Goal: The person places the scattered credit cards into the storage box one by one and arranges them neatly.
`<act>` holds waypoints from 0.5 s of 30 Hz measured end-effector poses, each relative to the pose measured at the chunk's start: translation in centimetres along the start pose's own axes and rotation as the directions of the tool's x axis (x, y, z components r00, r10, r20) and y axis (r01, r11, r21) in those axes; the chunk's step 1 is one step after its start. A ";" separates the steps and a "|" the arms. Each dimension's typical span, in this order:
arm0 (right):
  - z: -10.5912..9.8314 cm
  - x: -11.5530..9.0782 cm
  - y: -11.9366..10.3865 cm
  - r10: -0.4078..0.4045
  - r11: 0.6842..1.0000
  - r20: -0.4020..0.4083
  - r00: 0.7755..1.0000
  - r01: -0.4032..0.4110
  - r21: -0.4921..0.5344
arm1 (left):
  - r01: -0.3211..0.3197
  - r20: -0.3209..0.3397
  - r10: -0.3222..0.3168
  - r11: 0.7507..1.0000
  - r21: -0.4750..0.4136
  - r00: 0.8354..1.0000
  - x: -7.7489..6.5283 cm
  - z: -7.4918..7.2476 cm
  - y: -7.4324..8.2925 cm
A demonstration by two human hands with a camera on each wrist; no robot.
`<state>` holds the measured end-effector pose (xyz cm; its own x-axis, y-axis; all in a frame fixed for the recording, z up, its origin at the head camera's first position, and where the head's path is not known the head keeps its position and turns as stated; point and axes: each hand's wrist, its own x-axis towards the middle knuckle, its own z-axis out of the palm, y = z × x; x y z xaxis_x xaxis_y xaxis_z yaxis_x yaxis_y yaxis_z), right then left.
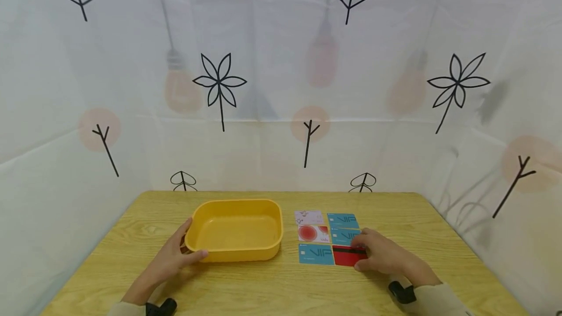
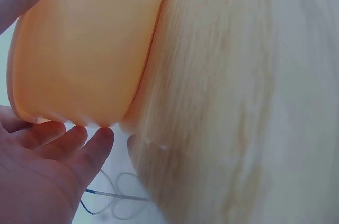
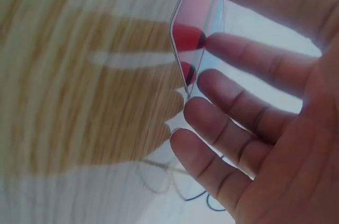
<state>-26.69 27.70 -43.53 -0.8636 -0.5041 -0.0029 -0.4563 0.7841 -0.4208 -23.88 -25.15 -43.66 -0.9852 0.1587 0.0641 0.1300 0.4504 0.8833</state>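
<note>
My left hand [image 1: 171,253] holds a yellow plastic tub [image 1: 237,254] at its left end. Its thumb lies along the front rim, and in the left wrist view the fingertips [image 2: 106,135] press the tub's end wall [image 2: 85,75]. At the lower right of a block of cards, my right hand [image 1: 381,253] is over a red card with a dark stripe [image 1: 347,257]. The thumb is at the card's near edge and the fingertips [image 3: 214,44] are at its far side. In the right wrist view the red card [image 3: 185,38] lies flat on the table.
Left of the red card is a blue VIP card [image 1: 313,255]. Two more VIP cards [image 1: 341,220] lie behind it, beside a pale patterned card [image 1: 309,217] and a white card with a red circle [image 1: 308,233]. A white printed curtain [image 1: 272,155] hangs behind the wooden table [image 1: 246,289].
</note>
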 end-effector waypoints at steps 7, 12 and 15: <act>0.0 0.1 0.0 0.024 0.998 0.011 1.000 -0.024 0.060 | -0.006 -0.004 0.006 1.000 0.020 1.000 0.0 0.0 -0.1; 0.0 0.1 -0.1 0.031 0.996 0.013 0.999 -0.032 0.088 | -0.010 -0.008 0.010 0.999 0.032 1.000 0.0 0.0 -0.1; 0.1 0.1 -0.2 0.046 0.993 0.015 0.999 -0.048 0.109 | -0.012 -0.007 0.012 0.999 0.030 1.000 0.0 0.0 -0.2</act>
<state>-26.67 27.48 -43.51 -0.8804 -0.4729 -0.0363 -0.3885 0.7628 -0.5169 -23.94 -25.20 -43.81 -0.9844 0.1580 0.0780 0.1450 0.4749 0.8680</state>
